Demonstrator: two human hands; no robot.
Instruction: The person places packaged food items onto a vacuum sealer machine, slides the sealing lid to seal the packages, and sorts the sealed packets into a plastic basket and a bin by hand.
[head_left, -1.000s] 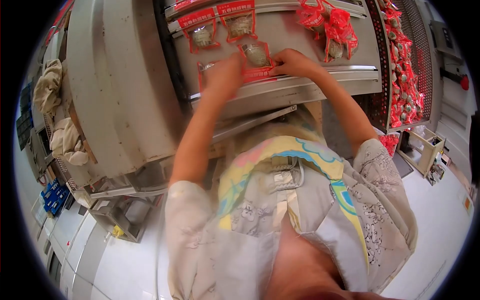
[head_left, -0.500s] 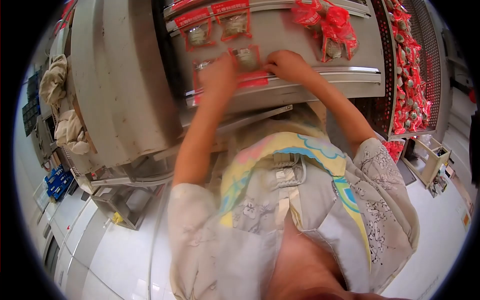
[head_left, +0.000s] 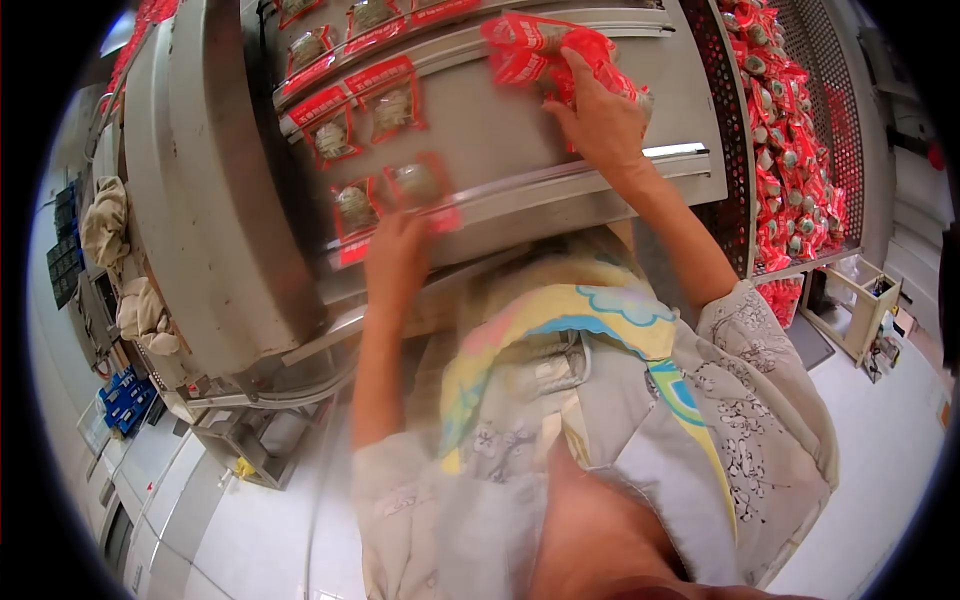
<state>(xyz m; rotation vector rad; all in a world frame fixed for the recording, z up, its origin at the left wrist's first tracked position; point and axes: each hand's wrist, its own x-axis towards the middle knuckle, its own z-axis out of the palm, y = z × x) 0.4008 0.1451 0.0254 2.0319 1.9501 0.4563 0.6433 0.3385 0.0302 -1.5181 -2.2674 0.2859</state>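
Along the metal plate's point(head_left: 480, 125) near edge, the left hand point(head_left: 396, 255) touches a red pouch point(head_left: 412, 185), grip unclear. Toward the right edge, the spread right hand point(head_left: 608, 125) touches piled pouches point(head_left: 520, 62).

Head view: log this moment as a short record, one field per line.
left hand: at the near edge of the two front packets; exact contact blurred
right hand: thumb and forefinger spread over the loose packets; grip unclear
surface: metal worktop
right side: perforated crate holding many red packets
far left: crumpled cloths
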